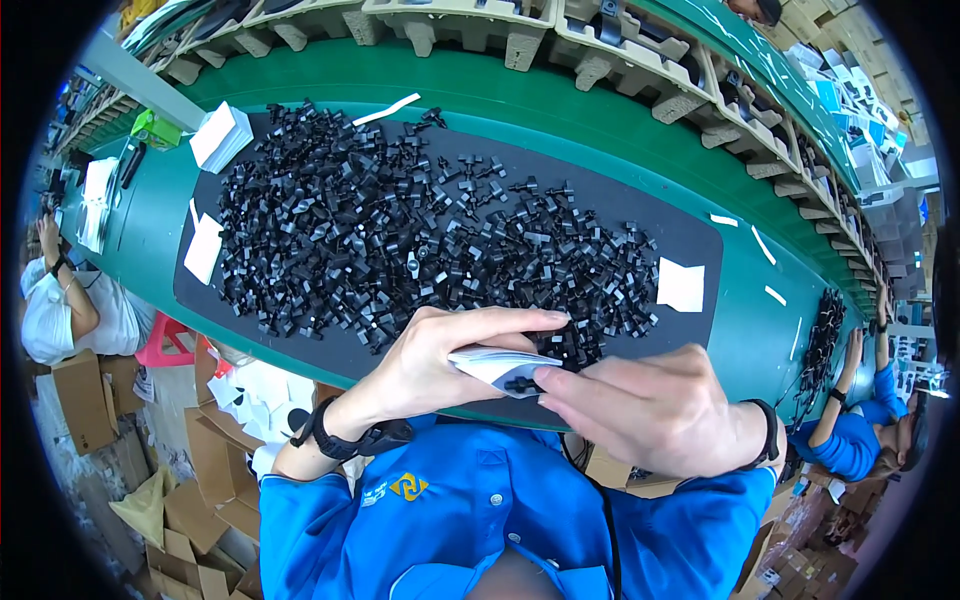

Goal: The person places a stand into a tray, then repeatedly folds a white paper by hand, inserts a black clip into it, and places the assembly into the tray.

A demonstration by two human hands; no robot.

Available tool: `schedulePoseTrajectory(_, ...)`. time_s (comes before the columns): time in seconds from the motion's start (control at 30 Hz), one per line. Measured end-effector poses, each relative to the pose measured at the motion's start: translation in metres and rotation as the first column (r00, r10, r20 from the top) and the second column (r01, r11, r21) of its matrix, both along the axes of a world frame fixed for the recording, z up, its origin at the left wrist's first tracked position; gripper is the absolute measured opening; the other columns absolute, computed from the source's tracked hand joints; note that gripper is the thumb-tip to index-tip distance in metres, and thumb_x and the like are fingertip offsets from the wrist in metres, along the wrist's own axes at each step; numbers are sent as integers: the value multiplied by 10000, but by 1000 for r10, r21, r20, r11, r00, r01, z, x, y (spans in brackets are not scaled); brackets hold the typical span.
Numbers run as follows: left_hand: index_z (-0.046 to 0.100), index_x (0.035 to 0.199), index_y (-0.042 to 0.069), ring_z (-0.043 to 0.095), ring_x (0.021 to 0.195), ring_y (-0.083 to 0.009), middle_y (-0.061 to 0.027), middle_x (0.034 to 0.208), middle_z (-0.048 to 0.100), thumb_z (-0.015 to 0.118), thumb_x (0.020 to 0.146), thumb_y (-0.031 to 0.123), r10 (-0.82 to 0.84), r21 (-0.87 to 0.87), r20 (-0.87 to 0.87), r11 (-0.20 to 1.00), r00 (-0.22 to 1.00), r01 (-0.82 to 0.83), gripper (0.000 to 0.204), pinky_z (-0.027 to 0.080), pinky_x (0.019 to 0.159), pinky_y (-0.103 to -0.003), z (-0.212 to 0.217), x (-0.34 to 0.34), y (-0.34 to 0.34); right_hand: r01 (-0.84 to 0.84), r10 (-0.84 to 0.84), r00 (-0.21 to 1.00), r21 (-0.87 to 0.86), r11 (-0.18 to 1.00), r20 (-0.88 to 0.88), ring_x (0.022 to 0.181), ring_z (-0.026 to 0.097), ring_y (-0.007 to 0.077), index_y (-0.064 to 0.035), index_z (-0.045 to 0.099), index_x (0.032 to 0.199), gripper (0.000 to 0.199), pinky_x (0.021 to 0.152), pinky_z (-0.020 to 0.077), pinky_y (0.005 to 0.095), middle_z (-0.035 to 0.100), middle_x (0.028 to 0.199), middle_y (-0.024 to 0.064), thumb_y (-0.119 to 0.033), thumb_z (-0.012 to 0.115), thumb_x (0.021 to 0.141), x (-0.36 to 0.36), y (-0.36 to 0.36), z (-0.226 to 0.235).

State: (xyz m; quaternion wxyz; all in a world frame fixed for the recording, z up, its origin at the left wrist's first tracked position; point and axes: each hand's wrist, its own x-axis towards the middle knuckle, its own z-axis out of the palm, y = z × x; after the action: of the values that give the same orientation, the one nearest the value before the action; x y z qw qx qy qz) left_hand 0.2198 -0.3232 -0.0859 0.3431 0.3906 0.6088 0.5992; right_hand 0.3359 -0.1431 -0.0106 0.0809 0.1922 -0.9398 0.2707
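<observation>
In front of my chest, my left hand (425, 360) grips a small white paper sleeve (485, 362) whose mouth gapes on the right. The fingers of my right hand (655, 410) are pinched at that mouth on a small black plastic part (520, 384), which lies partly inside the sleeve. Just beyond my hands spreads a big heap of similar black parts (370, 225), many of them T-shaped, on a dark grey mat (690, 240). My fingers hide part of the heap's near edge.
White sleeves lie in a stack (222, 138) at the mat's far left corner, with more paper (203, 248) (682, 285) at both sides. Moulded pulp trays (640, 60) line the green belt (580, 140). Co-workers (75, 300) (850, 425) sit at both ends; cardboard boxes (215, 460) stand left.
</observation>
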Motion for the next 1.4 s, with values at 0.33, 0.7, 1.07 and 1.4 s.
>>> schedulePoseTrajectory(0.33, 556, 1220, 20, 666, 866, -161, -92, 980, 685, 806, 617, 45, -25, 58, -171, 998, 985, 36, 653, 512, 794, -285, -4, -9, 17, -227, 80, 888, 280, 933, 453, 411, 566, 219, 23, 585, 945, 247, 396, 455, 356, 534, 497, 58, -83, 654, 733, -29, -3, 1)
schedulePoseTrajectory(0.7, 186, 1420, -37, 656, 873, -193, -156, 933, 674, 799, 642, 33, 319, 69, -63, 947, 946, -315, 992, 519, 763, -290, -2, 8, 6, -34, 3, 933, 79, 996, 360, 489, 597, 275, -33, 593, 1008, 290, 448, 472, 380, 600, 586, 75, -110, 686, 745, -22, 15, 5)
schedulePoseTrajectory(1.07, 320, 1380, -20, 642, 930, -185, -139, 1106, 625, 664, 771, -44, 223, 49, 276, 968, 935, -246, 700, 542, 743, -259, 23, 18, 12, 93, -160, 968, -314, 945, -195, 672, 533, 144, -69, 695, 984, 371, 513, 440, 246, 616, 832, 40, -94, 783, 625, -5, 23, -49)
schedulePoseTrajectory(1.4, 365, 1327, -71, 632, 969, -276, -205, 1058, 631, 634, 809, 10, 120, 25, 722, 980, 681, -198, 589, 572, 720, -316, 15, -1, 29, 39, 66, 844, 184, 982, -532, 594, 471, 99, -114, 716, 973, 407, 407, 369, 185, 580, 808, 0, -102, 724, 566, -16, 44, -44)
